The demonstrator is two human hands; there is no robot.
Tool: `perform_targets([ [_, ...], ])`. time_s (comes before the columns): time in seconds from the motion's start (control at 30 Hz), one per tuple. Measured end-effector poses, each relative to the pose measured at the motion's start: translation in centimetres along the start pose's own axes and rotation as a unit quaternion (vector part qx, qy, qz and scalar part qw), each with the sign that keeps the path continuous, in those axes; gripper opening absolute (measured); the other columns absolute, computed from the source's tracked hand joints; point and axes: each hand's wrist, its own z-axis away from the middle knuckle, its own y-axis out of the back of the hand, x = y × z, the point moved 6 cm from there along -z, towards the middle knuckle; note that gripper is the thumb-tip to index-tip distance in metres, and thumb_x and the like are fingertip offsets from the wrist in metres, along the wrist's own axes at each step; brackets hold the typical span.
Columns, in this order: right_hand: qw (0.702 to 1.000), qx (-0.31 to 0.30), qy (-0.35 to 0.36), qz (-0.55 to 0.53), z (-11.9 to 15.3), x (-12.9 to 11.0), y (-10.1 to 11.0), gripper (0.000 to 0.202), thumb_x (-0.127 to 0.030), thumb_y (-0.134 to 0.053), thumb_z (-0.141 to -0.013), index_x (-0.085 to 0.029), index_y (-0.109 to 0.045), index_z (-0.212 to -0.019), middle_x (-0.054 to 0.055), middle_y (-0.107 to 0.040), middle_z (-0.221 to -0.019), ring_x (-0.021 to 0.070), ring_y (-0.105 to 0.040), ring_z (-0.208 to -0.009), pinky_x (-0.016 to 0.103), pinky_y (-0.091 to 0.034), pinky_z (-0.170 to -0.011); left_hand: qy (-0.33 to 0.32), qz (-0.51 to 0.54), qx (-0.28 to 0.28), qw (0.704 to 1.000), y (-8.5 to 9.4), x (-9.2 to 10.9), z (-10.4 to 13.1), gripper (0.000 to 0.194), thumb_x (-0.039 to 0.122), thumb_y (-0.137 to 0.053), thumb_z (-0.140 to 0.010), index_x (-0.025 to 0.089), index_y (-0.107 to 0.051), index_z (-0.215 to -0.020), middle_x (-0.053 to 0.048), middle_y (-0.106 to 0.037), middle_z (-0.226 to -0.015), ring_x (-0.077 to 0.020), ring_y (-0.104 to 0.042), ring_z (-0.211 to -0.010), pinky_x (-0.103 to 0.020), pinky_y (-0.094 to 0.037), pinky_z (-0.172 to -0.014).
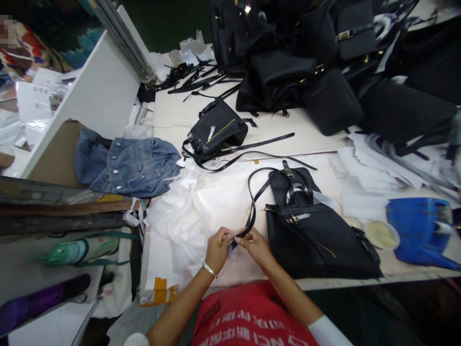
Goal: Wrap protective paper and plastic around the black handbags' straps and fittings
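Note:
Both my hands meet at the front of the table, just left of a black backpack lying flat. My left hand is closed, pinching the lower end of a black strap. Close beside it, my right hand pinches the same strap a little higher up. From my fingers the strap loops upward and runs over to the top of the backpack. The exact end between my fingertips is too small to make out. White tissue-like sheeting lies crumpled to the left of my hands.
A smaller black bag with long loose straps lies farther back. Black bags are heaped behind it. A denim jacket lies at the left, with a green bottle below it. A round tub and a blue container stand right.

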Motion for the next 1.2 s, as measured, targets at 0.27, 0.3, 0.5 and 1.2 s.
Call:
perform_targets([
  [0.27,0.963,0.044,-0.13,-0.23,1.4,1.7,0.3,0.043,-0.041,-0.072,-0.068,-0.02,-0.056,-0.103,0.004,-0.062,-0.091,0.0143,-0.06,-0.072,0.025,-0.05,-0.057,0.017,0.021,0.024,0.999,-0.2,-1.2,0.3,0.022,0.037,-0.046,-0.085,0.018,-0.056,-0.079,0.002,-0.059,-0.068,-0.0129,-0.053,-0.066,-0.023,-0.04,-0.063],
  [0.3,0.949,-0.015,-0.156,-0.273,1.5,1.7,-0.8,0.038,-0.039,-0.073,-0.068,-0.019,-0.058,-0.095,0.002,-0.061,-0.081,0.0119,-0.059,-0.066,0.022,-0.049,-0.055,0.016,0.023,0.021,0.999,-0.2,-1.2,0.4,0.021,0.036,-0.046,-0.085,0.018,-0.056,-0.08,0.002,-0.058,-0.068,-0.0128,-0.053,-0.066,-0.023,-0.04,-0.063],
  [0.5,0.925,-0.089,-0.136,-0.343,1.8,0.9,-2.1,0.03,-0.032,-0.077,-0.065,-0.016,-0.06,-0.085,-0.002,-0.06,-0.071,0.0071,-0.057,-0.061,0.019,-0.049,-0.061,0.029,0.024,0.034,0.999,0.3,-1.5,0.5,0.021,0.037,-0.046,-0.084,0.019,-0.054,-0.078,0.003,-0.055,-0.065,-0.0122,-0.051,-0.062,-0.023,-0.039,-0.061],
  [1.2,0.962,-0.185,0.029,-0.201,4.0,-1.1,-3.8,0.023,-0.03,-0.071,-0.067,-0.019,-0.057,-0.081,0.002,-0.063,-0.091,0.012,-0.058,-0.061,0.027,-0.05,-0.06,0.226,0.27,-0.033,0.936,-3.3,-4.5,1.7,0.021,0.035,-0.06,-0.068,0.017,-0.049,-0.067,0.004,-0.053,-0.049,-0.0077,-0.046,-0.036,-0.018,-0.028,-0.033],
])
